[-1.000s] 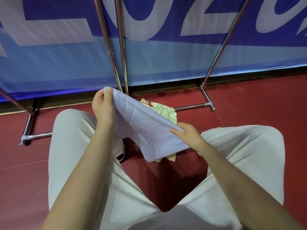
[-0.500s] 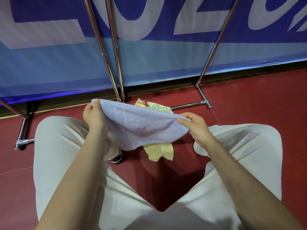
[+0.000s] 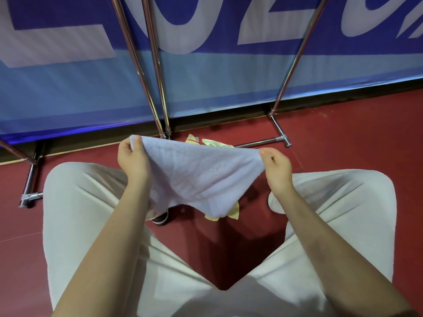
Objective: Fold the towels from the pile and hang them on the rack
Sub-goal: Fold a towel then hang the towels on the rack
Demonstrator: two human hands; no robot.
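Observation:
A pale lavender towel (image 3: 201, 177) hangs spread between my two hands over my knees. My left hand (image 3: 134, 160) pinches its upper left corner, and my right hand (image 3: 275, 165) pinches its upper right corner. The cloth sags to a point below. Behind and under it a yellow towel (image 3: 215, 143) lies on the red floor, mostly hidden, with a tip showing at the bottom. The chrome rack (image 3: 146, 65) rises just beyond, its poles slanting up out of view.
The rack's feet rest on the red floor (image 3: 343, 138), one at the left (image 3: 29, 195) and one at the right (image 3: 280, 139). A blue banner (image 3: 217, 76) stands close behind. My knees in light trousers flank the towel; a dark shoe (image 3: 161, 217) shows below.
My right hand rose and moved right, pulling the lavender towel out from a slanted drape into a wide, level spread. My left hand kept its corner.

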